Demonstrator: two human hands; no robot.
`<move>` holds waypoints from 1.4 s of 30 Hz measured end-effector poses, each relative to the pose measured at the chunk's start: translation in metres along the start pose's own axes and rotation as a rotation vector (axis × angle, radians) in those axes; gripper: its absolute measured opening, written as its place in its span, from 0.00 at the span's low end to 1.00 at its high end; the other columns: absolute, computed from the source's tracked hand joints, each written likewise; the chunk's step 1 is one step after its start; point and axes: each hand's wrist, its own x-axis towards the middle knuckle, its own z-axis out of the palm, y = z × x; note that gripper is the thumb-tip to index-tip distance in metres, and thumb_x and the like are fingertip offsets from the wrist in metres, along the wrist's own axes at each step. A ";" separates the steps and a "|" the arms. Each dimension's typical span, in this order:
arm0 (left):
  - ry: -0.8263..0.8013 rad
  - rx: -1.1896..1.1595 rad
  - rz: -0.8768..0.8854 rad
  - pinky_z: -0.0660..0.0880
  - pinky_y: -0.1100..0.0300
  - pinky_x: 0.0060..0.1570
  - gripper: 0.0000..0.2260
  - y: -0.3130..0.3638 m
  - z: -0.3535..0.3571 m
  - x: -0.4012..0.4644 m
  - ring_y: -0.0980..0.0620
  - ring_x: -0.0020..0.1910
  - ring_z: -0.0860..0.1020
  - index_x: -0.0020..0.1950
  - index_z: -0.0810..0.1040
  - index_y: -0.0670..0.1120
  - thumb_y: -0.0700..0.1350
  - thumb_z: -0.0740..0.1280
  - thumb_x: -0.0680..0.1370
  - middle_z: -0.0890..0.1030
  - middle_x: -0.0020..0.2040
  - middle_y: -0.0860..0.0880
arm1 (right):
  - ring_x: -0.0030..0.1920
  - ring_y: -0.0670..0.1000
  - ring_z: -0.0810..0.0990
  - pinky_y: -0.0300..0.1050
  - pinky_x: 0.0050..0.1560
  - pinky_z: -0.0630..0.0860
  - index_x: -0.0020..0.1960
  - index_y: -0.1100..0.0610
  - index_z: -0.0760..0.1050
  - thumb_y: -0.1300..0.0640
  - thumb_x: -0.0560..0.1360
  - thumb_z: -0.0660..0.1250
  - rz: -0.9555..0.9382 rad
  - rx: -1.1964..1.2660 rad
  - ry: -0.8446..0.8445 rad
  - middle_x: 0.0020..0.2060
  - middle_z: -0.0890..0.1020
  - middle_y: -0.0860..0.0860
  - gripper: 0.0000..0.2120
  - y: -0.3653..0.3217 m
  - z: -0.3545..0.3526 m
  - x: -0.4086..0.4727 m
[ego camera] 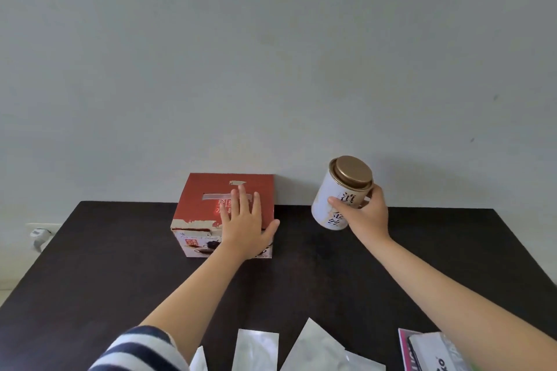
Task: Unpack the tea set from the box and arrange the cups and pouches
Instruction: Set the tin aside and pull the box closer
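The dark table point(301, 286) runs back to a pale wall point(271, 54), and the red box point(224, 214) sits right at that far edge, closed, torn tape strips across its lid. A broad bare stretch of tabletop lies between the box and the near edge, where silvery pouches point(313, 346) lie in a row, with a printed packet point(428, 351) at the right corner. The left hand point(245, 224) lies flat on the box lid, fingers straight and spread, thumb over the right edge. The right hand point(366, 214) grips a white tea tin point(342, 194) with a gold lid, fingers wrapped round it, tin tilted and lifted off the table, well right of the box. A striped sleeve point(141, 351) shows at bottom left.
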 end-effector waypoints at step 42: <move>0.142 0.002 -0.013 0.44 0.50 0.72 0.35 0.022 0.022 0.010 0.46 0.77 0.45 0.78 0.48 0.48 0.65 0.40 0.76 0.46 0.78 0.46 | 0.68 0.60 0.70 0.51 0.65 0.69 0.74 0.59 0.58 0.53 0.68 0.77 0.495 -0.076 0.413 0.69 0.71 0.58 0.42 0.110 -0.089 0.054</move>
